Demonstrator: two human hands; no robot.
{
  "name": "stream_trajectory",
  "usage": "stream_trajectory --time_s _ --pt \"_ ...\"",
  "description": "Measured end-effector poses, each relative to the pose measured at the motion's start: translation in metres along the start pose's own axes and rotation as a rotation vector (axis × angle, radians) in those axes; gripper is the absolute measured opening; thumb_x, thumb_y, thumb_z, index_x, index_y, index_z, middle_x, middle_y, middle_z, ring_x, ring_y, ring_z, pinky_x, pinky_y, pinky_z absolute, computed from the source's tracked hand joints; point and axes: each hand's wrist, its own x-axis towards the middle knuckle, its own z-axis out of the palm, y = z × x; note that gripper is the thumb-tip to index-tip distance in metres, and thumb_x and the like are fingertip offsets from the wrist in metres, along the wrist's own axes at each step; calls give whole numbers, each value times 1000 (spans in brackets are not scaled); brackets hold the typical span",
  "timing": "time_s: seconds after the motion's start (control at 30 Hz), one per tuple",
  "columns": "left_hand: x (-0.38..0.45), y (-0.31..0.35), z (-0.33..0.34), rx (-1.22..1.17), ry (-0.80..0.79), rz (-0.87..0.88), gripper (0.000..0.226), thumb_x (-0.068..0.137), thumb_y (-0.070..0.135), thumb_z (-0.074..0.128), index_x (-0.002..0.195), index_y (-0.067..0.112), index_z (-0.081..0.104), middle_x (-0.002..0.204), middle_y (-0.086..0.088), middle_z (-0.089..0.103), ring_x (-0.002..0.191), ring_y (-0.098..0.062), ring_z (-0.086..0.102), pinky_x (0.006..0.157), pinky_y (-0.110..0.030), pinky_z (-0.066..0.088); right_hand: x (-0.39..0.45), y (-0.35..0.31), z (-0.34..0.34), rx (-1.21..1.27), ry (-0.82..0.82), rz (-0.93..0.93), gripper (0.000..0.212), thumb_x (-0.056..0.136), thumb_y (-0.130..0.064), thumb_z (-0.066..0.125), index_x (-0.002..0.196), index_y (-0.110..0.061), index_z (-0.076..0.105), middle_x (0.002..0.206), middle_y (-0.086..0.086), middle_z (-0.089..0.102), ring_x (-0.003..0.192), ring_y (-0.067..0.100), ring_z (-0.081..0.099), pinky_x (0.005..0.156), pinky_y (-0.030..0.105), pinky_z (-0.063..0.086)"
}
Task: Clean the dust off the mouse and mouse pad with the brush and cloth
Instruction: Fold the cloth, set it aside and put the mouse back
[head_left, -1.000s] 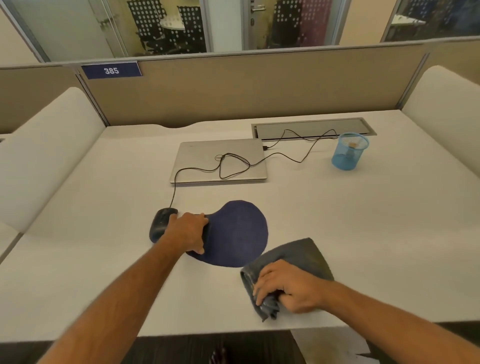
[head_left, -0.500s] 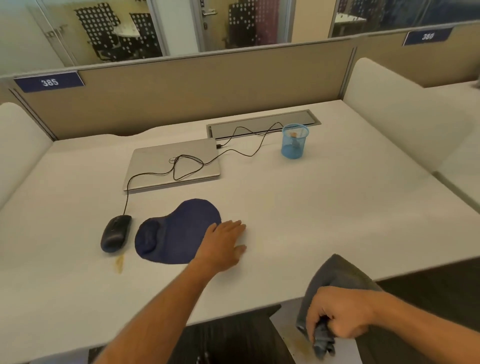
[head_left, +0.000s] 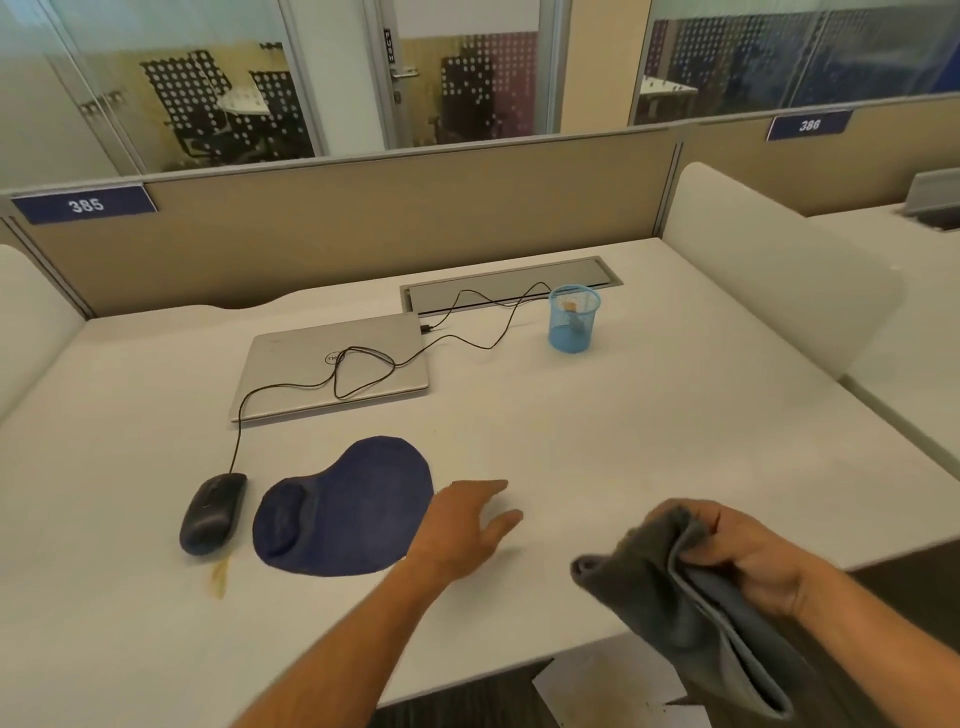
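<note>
Fingers (head_left: 488, 499) of the left hand (head_left: 462, 530) lying straight and loose, spread over the desk (head_left: 649, 441) just off the 3 o'clock edge of the mouse pad (head_left: 348, 509), gripping nothing; likely placed there to steady or shift the pad once wiping resumes. Fingers of the right hand (head_left: 748, 561) curled tight round a bunched fold of the grey cloth (head_left: 691, 613), with the rest of the cloth hanging down past the near desk edge toward 5 o'clock; probably held out over the floor so that loosened dust drops clear of the desk instead of back onto it. Mouse (head_left: 213, 512) resting just beside the pad at its 9 o'clock, not touching either hand, with its cable (head_left: 363, 371) running up toward 12 o'clock and looping over the closed laptop (head_left: 291, 374). Set off the pad, seemingly, to leave the whole pad surface free for cleaning. Small yellowish smear (head_left: 219, 579) on the desk at the mouse's 6 o'clock, nature unclear. Blue mesh cup (head_left: 573, 319) standing well apart at 1 o'clock from the pad, holding something pale that could be the brush, though too small to tell. Judging by this layout, cloth stage under way, brush out of use for now.
</note>
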Motion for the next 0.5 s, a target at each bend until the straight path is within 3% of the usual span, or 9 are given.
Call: stream_trajectory --time_s 0.07,0.1,0.2,0.27,0.33,0.4,0.5 --pt "0 21 -2 -452 -13 -73 59 86 70 52 130 32 60 126 17 63 121 -6 56 95 -15 41 14 -8 4 130 166 -84 29 77 8 51 90 -2 75 91 27 70 84 40 69 73 44 59" --pt "-1 33 -2 -655 -36 -106 59 86 72 48 125 31 64 120 16 67 115 -8 61 93 -17 47 20 -11 8 195 206 -115 33 78 5 48 90 -5 77 90 24 72 82 39 70 70 43 59" --pt "2 59 -4 -1045 -175 -222 64 92 69 32 117 24 69 112 1 73 107 -20 68 95 -39 55 43 -24 24 359 252 -189 37 82 -1 45 102 -6 76 100 24 72 87 39 71 73 45 59" --pt "4 65 -6 -1132 -217 -222 57 96 64 38 118 21 68 112 -4 72 106 -26 68 94 -46 55 56 -29 31 410 287 -191 37 84 -5 46 109 -8 74 105 24 71 92 39 70 78 49 58" --pt "8 64 -8 -1114 -197 -173 35 95 46 60 119 21 67 115 -3 72 107 -25 68 89 -42 58 69 -32 38 437 347 -178 35 85 -9 48 109 -6 73 105 25 70 92 40 68 84 52 55" --pt "15 60 -11 -1100 -148 -163 28 92 26 70 119 22 66 116 1 71 108 -21 67 88 -43 59 79 -35 43 447 405 -142 28 80 -13 52 95 1 71 91 24 69 80 38 68 82 47 53" --pt "25 51 -15 -1120 -101 -183 27 92 21 69 118 21 66 113 4 72 106 -20 68 87 -48 59 90 -35 46 485 492 -68 19 70 -19 57 78 -3 62 70 15 63 60 33 61 70 40 47"
